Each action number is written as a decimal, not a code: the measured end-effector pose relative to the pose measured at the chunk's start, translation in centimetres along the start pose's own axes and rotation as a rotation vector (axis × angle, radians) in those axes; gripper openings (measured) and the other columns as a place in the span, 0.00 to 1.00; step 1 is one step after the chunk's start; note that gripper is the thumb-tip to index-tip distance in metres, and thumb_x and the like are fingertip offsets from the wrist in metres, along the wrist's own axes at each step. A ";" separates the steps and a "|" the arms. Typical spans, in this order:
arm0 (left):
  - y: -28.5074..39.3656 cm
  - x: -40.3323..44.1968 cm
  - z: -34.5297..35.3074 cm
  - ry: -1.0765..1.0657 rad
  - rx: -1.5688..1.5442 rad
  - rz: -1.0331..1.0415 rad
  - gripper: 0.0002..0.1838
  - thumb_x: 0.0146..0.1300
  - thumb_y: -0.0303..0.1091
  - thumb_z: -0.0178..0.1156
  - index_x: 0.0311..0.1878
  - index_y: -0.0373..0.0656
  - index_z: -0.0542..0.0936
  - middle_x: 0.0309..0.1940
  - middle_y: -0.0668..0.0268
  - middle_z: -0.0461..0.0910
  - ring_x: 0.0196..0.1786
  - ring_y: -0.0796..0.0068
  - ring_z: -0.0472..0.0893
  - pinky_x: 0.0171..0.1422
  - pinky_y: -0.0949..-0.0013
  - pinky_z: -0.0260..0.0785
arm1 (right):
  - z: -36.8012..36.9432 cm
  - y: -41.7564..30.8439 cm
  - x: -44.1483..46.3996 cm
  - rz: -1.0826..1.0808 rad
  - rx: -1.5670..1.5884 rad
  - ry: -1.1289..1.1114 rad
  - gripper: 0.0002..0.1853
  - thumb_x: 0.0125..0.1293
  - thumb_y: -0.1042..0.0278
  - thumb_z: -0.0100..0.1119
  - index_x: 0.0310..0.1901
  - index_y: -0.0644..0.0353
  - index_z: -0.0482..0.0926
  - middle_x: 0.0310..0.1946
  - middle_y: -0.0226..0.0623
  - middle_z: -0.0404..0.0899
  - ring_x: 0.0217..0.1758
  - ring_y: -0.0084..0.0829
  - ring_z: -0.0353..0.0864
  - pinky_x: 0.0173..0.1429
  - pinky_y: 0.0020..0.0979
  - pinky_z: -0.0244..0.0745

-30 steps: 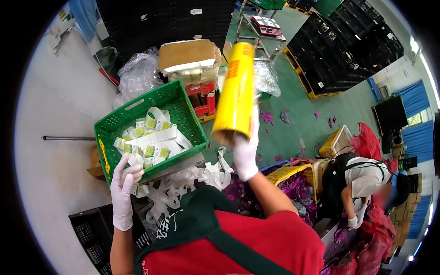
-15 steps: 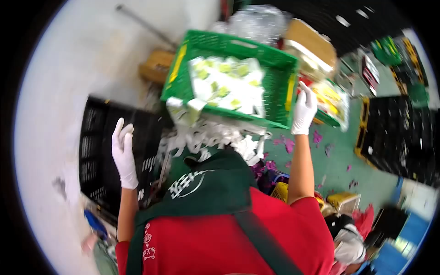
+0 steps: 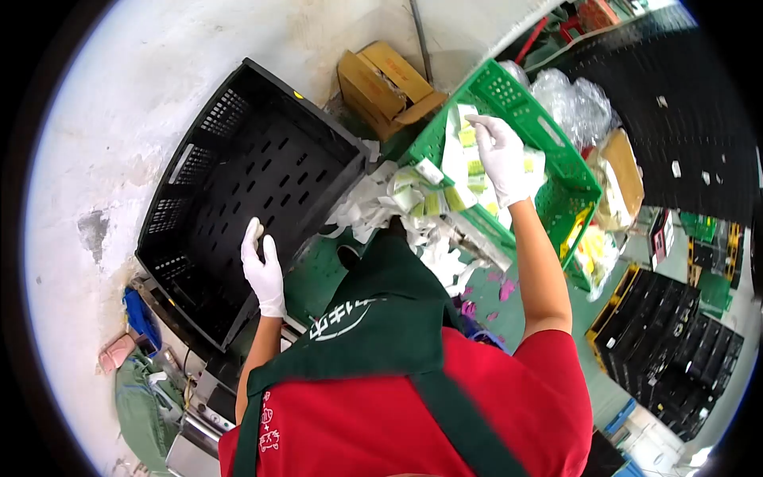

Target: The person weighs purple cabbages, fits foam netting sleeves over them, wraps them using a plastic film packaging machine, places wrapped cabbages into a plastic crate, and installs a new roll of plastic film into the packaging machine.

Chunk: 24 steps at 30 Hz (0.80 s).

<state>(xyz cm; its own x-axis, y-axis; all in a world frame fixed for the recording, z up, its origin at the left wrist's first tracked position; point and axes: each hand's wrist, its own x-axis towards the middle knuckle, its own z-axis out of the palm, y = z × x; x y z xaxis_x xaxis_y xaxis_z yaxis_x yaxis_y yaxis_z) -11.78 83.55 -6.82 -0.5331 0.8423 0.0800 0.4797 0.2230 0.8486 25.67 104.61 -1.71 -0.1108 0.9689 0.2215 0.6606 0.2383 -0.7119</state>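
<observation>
My left hand [image 3: 264, 270], in a white glove, is in front of the black plastic crate [image 3: 274, 171], its thumb and fingers apart with nothing between them. Bare slotted floor shows inside that crate. Over the green plastic crate [image 3: 568, 171] hovers my right hand [image 3: 502, 159], also gloved, with fingers partly bent and apart. I see nothing held in it. Beneath and beside it are white packets with yellow-green labels [image 3: 469, 139]; whether the fingertips touch them I cannot tell. A strip of similar labels [image 3: 435, 200] hangs over the near rim.
An opened cardboard box [image 3: 389, 87] stands by the wall between the crates. Crumpled white paper strips [image 3: 369, 199] lie below. Clear plastic bags [image 3: 572, 103] are behind the green crate. Stacked black crates [image 3: 660, 334] stand at right, and purple scraps [image 3: 506, 290] litter the floor.
The view has turned, so the black crate shows more fully and the green crate sits further right. My right hand has moved from the green crate's right end to above its packets.
</observation>
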 end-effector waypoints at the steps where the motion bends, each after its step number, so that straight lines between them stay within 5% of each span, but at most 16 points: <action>1: -0.3 0.2 0.6 0.027 -0.025 -0.026 0.19 0.67 0.24 0.54 0.61 0.36 0.72 0.57 0.58 0.75 0.58 0.68 0.76 0.66 0.67 0.65 | 1.5 0.4 2.1 -0.043 0.013 0.001 0.08 0.65 0.71 0.55 0.42 0.58 0.83 0.39 0.44 0.83 0.44 0.42 0.82 0.51 0.34 0.75; 7: -1.4 1.7 3.7 0.224 0.138 -0.154 0.14 0.69 0.26 0.54 0.55 0.33 0.77 0.51 0.58 0.80 0.52 0.69 0.79 0.61 0.68 0.69 | 13.6 11.0 16.8 0.124 -0.016 -0.365 0.14 0.64 0.60 0.51 0.41 0.56 0.84 0.41 0.45 0.83 0.49 0.45 0.81 0.56 0.37 0.74; 12: -4.5 2.0 3.1 0.445 0.169 -0.587 0.17 0.73 0.37 0.50 0.54 0.35 0.78 0.47 0.59 0.82 0.48 0.71 0.81 0.57 0.70 0.71 | 26.5 23.3 24.7 0.241 -0.384 -0.643 0.14 0.61 0.65 0.52 0.43 0.58 0.84 0.45 0.49 0.81 0.49 0.49 0.80 0.55 0.39 0.75; 17: -3.0 2.3 3.6 0.455 0.344 -0.648 0.16 0.73 0.36 0.50 0.55 0.34 0.77 0.45 0.59 0.81 0.46 0.72 0.80 0.55 0.70 0.73 | 32.6 29.0 24.1 0.549 -0.707 -0.938 0.10 0.59 0.73 0.59 0.42 0.60 0.85 0.48 0.52 0.81 0.52 0.48 0.82 0.48 0.45 0.79; 20: -2.8 2.4 3.5 0.465 0.374 -0.706 0.15 0.73 0.35 0.50 0.55 0.35 0.77 0.44 0.61 0.80 0.45 0.73 0.80 0.55 0.71 0.73 | 35.5 31.4 23.0 0.750 -0.517 -0.650 0.09 0.58 0.72 0.60 0.39 0.60 0.86 0.47 0.51 0.81 0.52 0.49 0.81 0.49 0.45 0.78; 24: -2.6 2.5 3.6 0.483 0.387 -0.717 0.15 0.73 0.35 0.50 0.53 0.34 0.78 0.45 0.62 0.80 0.42 0.75 0.79 0.51 0.73 0.73 | 38.2 29.0 24.0 0.343 -0.210 -0.480 0.14 0.60 0.64 0.50 0.42 0.58 0.82 0.41 0.54 0.80 0.46 0.53 0.79 0.51 0.45 0.75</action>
<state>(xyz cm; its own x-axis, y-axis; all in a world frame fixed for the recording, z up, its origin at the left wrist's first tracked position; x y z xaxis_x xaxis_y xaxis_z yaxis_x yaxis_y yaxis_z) -11.84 86.91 -10.68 -0.9796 0.1665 -0.1122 0.0774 0.8288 0.5542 13.81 137.35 -42.48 -0.1557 0.9218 -0.3549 0.8441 -0.0625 -0.5325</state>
